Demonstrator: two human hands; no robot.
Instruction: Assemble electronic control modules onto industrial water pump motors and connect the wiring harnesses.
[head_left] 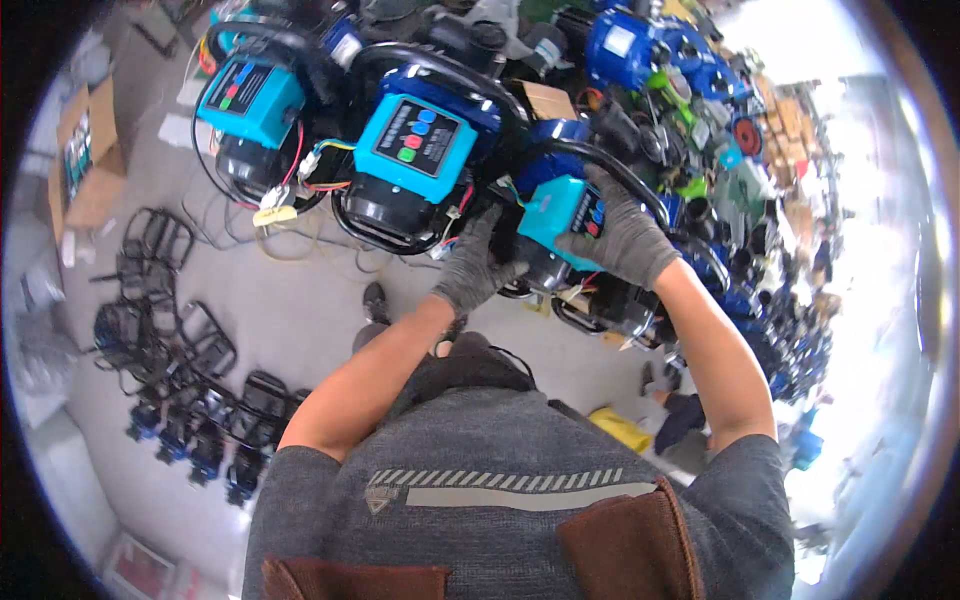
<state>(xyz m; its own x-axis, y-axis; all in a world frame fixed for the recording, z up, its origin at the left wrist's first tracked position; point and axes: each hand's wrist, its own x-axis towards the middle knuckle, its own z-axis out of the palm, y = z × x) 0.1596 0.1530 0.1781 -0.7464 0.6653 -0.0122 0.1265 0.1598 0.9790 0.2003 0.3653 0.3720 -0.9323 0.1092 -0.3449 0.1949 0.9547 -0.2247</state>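
Both gloved hands on the same unit now: left hand [478, 268] cupped against the near-left side of the black motor body [540, 268], right hand [625, 240] wrapped over the top-right of its teal control box [562, 212], fingers closed on it. Unit sits straight ahead btwn the hands, at the near-right end of a row; its long axis seems to run left-near to right-far, tho hands hide much of it. Right hand nearer the box, left nearer the motor. Just left: second teal-panel unit [412, 140] w/ loose wires, third one [245, 100] farther left. Black hoop handle [640, 190] arches over the right hand; blue pump parts [640, 50] crowd far-right. Black frames [170, 330] lie on floor, left.
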